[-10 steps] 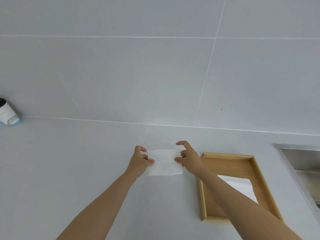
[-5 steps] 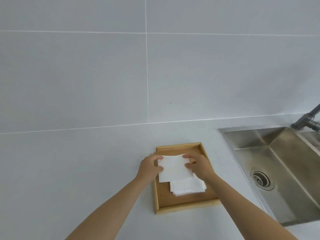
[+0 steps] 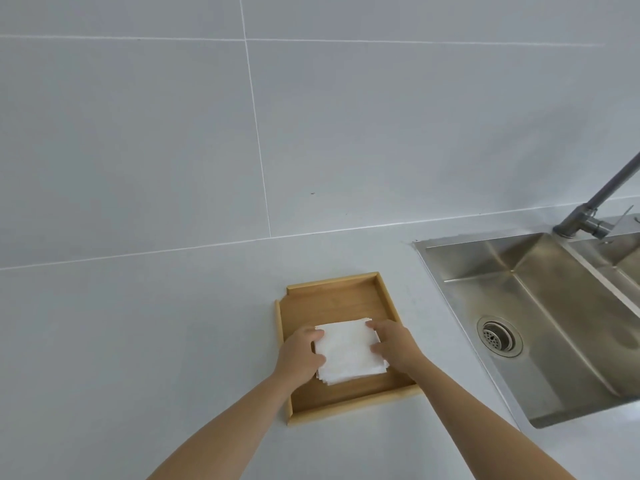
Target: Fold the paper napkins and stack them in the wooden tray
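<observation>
A wooden tray (image 3: 332, 296) lies on the white counter. In its near half sits a stack of folded white paper napkins (image 3: 348, 351). The top folded napkin rests on the stack, held between my two hands. My left hand (image 3: 301, 355) grips its left edge, thumb on top. My right hand (image 3: 394, 344) grips its right edge, fingers curled over the paper. The stack's lower layers show only at the near edge.
A steel sink (image 3: 540, 313) with a round drain (image 3: 498, 336) lies just right of the tray. Its tap (image 3: 595, 202) rises at the back right. A tiled wall (image 3: 277, 116) stands behind the counter (image 3: 138, 323).
Both hands carried the folded napkin from the counter left of the tray over it, then lowered it onto the stack. The view swung right and the sink came into sight.
</observation>
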Demonstrator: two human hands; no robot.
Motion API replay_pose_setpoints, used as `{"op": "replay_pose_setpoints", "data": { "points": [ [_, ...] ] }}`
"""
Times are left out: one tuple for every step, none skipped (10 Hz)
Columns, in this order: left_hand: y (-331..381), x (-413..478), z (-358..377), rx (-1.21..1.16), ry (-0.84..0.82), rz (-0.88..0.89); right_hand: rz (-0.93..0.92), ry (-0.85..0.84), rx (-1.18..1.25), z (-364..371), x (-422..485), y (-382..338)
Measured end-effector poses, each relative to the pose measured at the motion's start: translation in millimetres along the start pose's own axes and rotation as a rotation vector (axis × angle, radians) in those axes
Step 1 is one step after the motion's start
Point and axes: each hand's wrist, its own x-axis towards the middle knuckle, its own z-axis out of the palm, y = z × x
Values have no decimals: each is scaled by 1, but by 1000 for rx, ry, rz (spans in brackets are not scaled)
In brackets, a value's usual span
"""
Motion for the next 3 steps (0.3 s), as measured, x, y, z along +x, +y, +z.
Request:
{"op": "replay_pose_setpoints", "data": {
  "points": [
    [-2, 1, 2, 100, -45, 1, -8, 5, -98, 2, 3, 3],
    [0, -1, -5, 209, -28, 29, -8, -3, -176, 1, 1, -2],
    [6, -4, -20, 293, 38, 87, -40, 34, -205, 0, -2, -8]
  ]
}}
